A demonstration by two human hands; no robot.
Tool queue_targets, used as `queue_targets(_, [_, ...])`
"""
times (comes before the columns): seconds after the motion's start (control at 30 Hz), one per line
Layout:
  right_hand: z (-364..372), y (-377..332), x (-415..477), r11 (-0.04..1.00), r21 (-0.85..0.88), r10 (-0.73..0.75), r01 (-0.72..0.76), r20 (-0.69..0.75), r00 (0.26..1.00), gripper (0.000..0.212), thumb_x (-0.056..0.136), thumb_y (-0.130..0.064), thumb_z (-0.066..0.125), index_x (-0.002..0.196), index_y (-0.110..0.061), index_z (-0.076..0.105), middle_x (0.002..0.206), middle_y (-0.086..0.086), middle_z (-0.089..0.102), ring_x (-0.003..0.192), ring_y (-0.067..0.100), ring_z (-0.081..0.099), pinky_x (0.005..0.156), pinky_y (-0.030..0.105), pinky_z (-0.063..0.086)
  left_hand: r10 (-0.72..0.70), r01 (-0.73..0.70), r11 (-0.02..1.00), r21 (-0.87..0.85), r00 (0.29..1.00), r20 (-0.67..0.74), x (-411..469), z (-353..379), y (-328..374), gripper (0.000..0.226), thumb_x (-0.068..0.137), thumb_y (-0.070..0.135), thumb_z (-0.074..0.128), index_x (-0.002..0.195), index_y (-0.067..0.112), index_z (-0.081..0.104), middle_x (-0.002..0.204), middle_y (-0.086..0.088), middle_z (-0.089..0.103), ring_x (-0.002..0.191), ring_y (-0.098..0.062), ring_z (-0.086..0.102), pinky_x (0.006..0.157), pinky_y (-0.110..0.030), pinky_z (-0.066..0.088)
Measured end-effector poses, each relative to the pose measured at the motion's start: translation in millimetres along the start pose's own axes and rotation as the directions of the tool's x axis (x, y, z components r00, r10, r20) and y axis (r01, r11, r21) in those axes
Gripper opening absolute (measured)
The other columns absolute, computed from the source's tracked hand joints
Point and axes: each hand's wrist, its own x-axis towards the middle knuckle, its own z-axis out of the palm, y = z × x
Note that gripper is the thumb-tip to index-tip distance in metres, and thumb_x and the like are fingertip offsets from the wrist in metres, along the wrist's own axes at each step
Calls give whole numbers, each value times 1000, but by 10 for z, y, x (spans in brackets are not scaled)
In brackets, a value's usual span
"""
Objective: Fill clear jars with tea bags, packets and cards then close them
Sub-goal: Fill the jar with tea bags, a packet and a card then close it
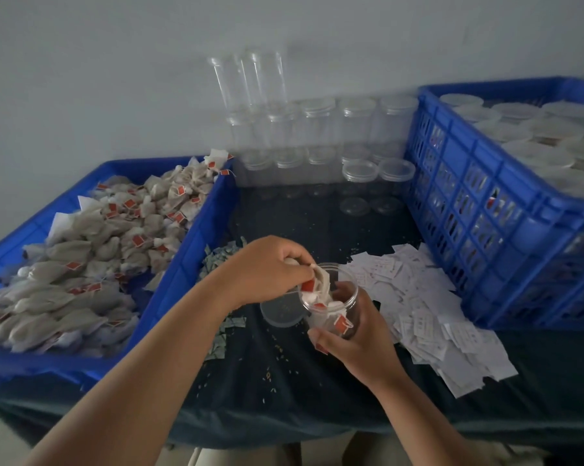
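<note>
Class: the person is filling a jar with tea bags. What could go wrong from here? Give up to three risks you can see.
1. The right hand holds the jar tilted, so tea bags might slide out.
2. The tea bag pinched by the left hand could leave its red tag over the rim, possibly jamming the lid.
3. The lid lies near loose grains, which might get in.

Dark-clothed table [284, 381] with crates [183, 264], jars [317, 129], cards [428, 317], packets [220, 257]

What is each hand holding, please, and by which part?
The left hand pinches a tea bag by its top; the right hand grips the clear jar around its side.
</note>
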Motion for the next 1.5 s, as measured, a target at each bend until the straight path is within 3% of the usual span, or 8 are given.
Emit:
queue_targets(0.23, [11, 18, -7, 1000, -6, -9, 9, -1, 1000, 70, 75, -48, 94, 133, -41, 56, 121, -15, 74, 110, 10, 75, 85, 25, 63, 70, -112, 978, -174, 971, -228, 22, 87, -94, 4, 91, 43, 79, 88, 46, 80, 86, 25, 77, 77, 4, 72, 58, -13, 53])
queue_targets(0.4, [3, -20, 0, 1000, 9, -21, 21, -10, 1000, 70, 75, -48, 95, 133, -46, 56, 123, -16, 74, 112, 8, 74, 85, 19, 60, 80, -165, 965, -205, 926, -369, 47, 143, -52, 8, 88, 47, 80, 86, 40, 78, 85, 23, 77, 78, 1, 73, 65, -20, 62])
queue_targets(0.6, [5, 22, -6, 999, 27, -19, 19, 9, 1000, 67, 77, -46, 94, 134, -39, 58, 120, -9, 75, 109, 19, 75, 86, 42, 66, 86, -86, 996, 0, 994, -68, 15, 188, -77, 29, 87, 69, 71, 108, 50, 67, 95, 24, 72, 84, 13, 66, 71, -24, 54])
queue_targets(0.87, [2, 32, -5, 1000, 6, -9, 9, 1, 1000, 71, 75, -52, 94, 134, -43, 56, 124, -12, 72, 112, 18, 74, 89, 48, 65, 95, -120, 976, -181, 986, -139, -33, 158, -38, 40, 107, 36, 52, 145, 48, 58, 124, 30, 63, 101, 10, 64, 85, -20, 49])
queue_targets(1.0, [5, 30, -2, 1000, 9, -9, 9, 3, 1000, 74, 75, -59, 92, 136, -41, 55, 124, -11, 72, 113, 18, 73, 89, 47, 64, 181, -230, 964, -129, 932, -314, -46, 143, -21, 21, 93, 41, 79, 110, 46, 70, 104, 31, 72, 94, 11, 69, 73, -10, 56])
queue_targets(1.13, [4, 25, 1, 1000, 26, 2, -2, -2, 1000, 79, 73, -68, 88, 140, -41, 54, 127, -11, 72, 116, 16, 73, 90, 45, 65, 209, -215, 976, -33, 969, -129, -81, 194, -17, 11, 97, 49, 75, 108, 46, 73, 102, 31, 75, 90, 11, 72, 78, -17, 57])
queue_targets(1.3, [12, 28, 5, 1000, 8, -23, 23, -15, 1000, 74, 74, -66, 89, 137, -46, 55, 127, -14, 72, 117, 14, 72, 92, 42, 64, 245, -247, 969, 21, 941, -231, -177, 175, 36, 23, 111, 38, 49, 114, 51, 68, 102, 28, 74, 86, 2, 73, 77, -29, 61])
queue_targets(1.5, [13, 22, -17, 998, -21, -51, 51, 6, 999, 61, 78, -58, 91, 127, -41, 59, 108, -11, 75, 91, 14, 74, 70, 24, 59, 213, -262, 925, 275, 957, 195, -281, 341, 115, 49, 108, 63, 18, 101, 51, 65, 115, 17, 63, 118, -9, 51, 122, -49, 27])
